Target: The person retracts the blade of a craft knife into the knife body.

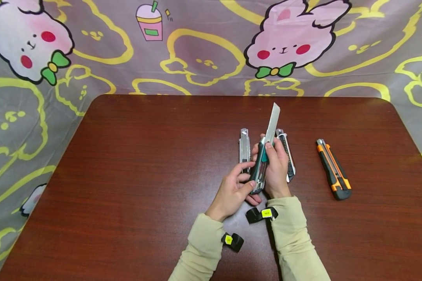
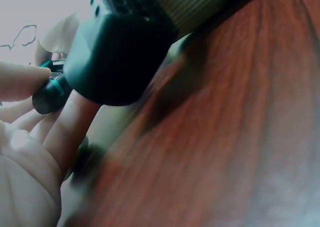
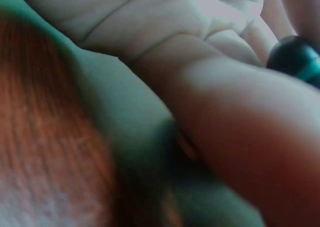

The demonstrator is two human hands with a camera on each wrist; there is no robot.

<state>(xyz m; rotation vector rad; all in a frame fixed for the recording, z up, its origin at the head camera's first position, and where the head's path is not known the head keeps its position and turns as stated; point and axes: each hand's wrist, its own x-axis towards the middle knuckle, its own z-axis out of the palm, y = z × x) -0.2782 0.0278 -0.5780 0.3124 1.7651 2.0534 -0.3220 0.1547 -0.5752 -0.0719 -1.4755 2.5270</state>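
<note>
Both hands hold a black and teal snap-off utility knife (image 1: 260,166) above the table, its long wide blade (image 1: 273,119) extended and pointing away from me. My right hand (image 1: 277,168) grips the upper handle, thumb on the teal slider. At the handle's lower end, my left hand (image 1: 230,193) pinches with its thumb and fingers. The left wrist view shows the butt of the knife (image 2: 50,94) between fingers; in the right wrist view only its dark rounded end (image 3: 292,57) appears, partly behind the thumb.
A silver utility knife (image 1: 244,146) lies just left of the hands. Another, black and silver (image 1: 290,168), is partly hidden behind the right hand. Farther right lies an orange and black one (image 1: 334,169). The brown wooden table (image 1: 126,175) meets a patterned curtain (image 1: 204,58) at the back.
</note>
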